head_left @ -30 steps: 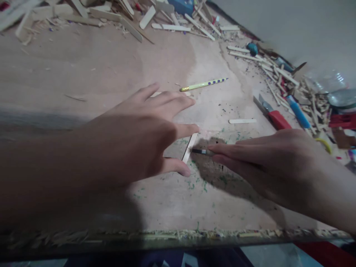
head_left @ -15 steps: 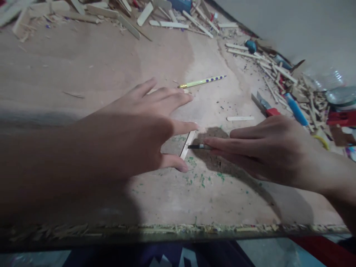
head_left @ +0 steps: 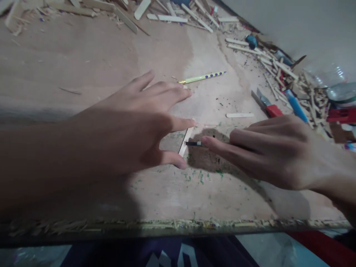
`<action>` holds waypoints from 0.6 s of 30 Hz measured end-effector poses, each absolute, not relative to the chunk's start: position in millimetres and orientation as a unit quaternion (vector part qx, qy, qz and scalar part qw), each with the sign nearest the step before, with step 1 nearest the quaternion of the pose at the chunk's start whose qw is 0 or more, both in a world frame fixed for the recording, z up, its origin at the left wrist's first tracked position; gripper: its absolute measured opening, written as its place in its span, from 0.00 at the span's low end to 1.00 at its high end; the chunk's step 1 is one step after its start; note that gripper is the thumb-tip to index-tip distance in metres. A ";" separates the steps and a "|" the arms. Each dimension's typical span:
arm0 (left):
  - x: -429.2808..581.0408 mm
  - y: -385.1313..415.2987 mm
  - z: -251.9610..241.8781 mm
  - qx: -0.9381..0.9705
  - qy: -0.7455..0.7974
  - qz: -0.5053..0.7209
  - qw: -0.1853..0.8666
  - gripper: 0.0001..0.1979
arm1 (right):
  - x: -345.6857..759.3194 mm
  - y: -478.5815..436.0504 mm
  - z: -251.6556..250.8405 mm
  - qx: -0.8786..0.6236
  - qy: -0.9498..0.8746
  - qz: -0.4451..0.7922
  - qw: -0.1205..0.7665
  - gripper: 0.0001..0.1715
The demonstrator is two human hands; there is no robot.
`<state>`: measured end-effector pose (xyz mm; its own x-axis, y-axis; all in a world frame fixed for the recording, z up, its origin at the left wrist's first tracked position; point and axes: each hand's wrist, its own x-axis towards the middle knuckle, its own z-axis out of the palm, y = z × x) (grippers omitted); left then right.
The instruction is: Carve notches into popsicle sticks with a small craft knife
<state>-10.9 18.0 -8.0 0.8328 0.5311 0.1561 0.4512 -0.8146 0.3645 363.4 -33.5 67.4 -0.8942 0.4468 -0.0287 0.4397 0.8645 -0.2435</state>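
Note:
A short piece of popsicle stick lies slanted on the wooden board. My left hand has its fingers spread, with the index fingertip pressed at the stick's far end and the thumb at its near end, pinning it down. My right hand is closed round a small craft knife, most of which the fingers hide. Its narrow dark blade points left, and the tip meets the stick about halfway along. A yellow pencil with purple dots lies beyond my left fingertips.
Another popsicle stick lies just past my right hand, near a red-handled cutter. Heaped sticks and offcuts line the right side, with a clear plastic bottle. More sticks are along the back. Shavings gather at the board's front edge.
My right hand has shifted slightly, its index finger now lying more along the craft knife. The blade tip stays at the stick, and my left hand keeps its hold. The whole view has moved slightly.

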 end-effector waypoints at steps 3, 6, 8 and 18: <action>-9.6 19.1 -10.4 0.948 0.243 0.141 0.151 0.44 | 356.6 -31.5 69.3 -0.237 -0.964 0.121 0.022 0.31; -8.2 18.2 -10.8 0.949 0.242 0.151 0.136 0.44 | 343.7 -24.9 70.3 -0.234 -0.966 0.110 0.031 0.24; -7.9 16.6 -10.6 0.947 0.248 0.160 0.124 0.43 | 335.3 -20.0 69.6 -0.226 -0.967 0.108 0.040 0.20; -8.3 17.6 -16.0 0.949 0.241 0.156 0.126 0.49 | 325.8 -10.6 61.9 -0.287 -0.899 0.318 0.094 0.15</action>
<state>-8.3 17.6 -16.0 0.8348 0.4975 0.2358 0.4187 -0.8518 0.3148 325.8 -10.6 61.9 -0.8177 0.5755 -0.0140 0.4563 0.6331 -0.6253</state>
